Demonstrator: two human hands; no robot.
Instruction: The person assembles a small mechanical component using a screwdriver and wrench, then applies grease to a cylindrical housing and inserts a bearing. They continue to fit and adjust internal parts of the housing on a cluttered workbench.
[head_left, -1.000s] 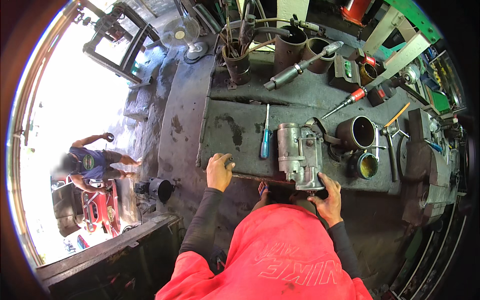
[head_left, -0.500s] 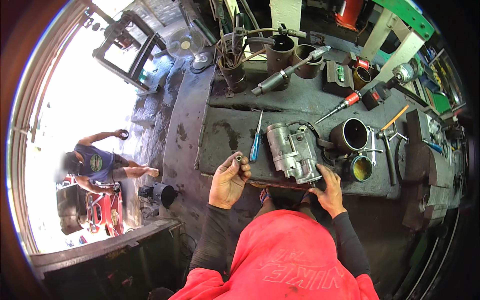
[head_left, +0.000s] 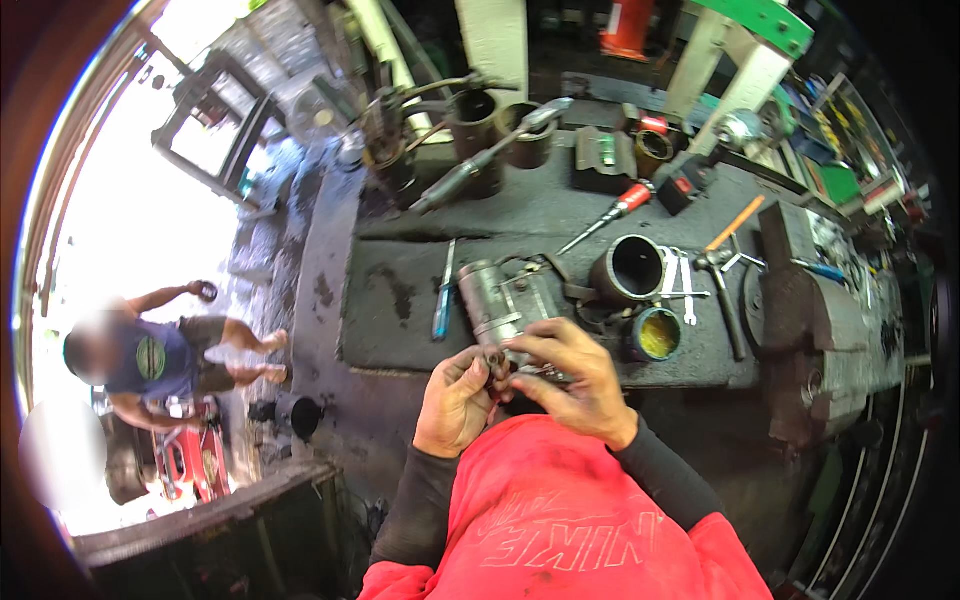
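My left hand (head_left: 452, 405) is closed, pinching a small round metal piece (head_left: 493, 360), like a ring or bushing, between thumb and fingers. My right hand (head_left: 585, 385) has come in beside it, thumb and forefinger apart around the small piece; whether they touch it is unclear. Just beyond both hands, a silver starter motor (head_left: 487, 297) lies on the dark workbench (head_left: 400, 345). My right hand covers its near end. To its left rests a screwdriver (head_left: 443, 305) with a blue handle.
Right of the motor stand an open metal cylinder (head_left: 636, 268) and a tin of yellowish grease (head_left: 657, 335), near wrenches (head_left: 688, 285) and a hammer (head_left: 722, 300). A red-handled tool (head_left: 632, 198) lies behind. A vise (head_left: 815, 330) fills the right end. Another person (head_left: 160, 350) is at far left.
My right hand has left the motor's near end and moved left to meet my left hand at the small metal piece. The view has shifted, so the bench sits further left.
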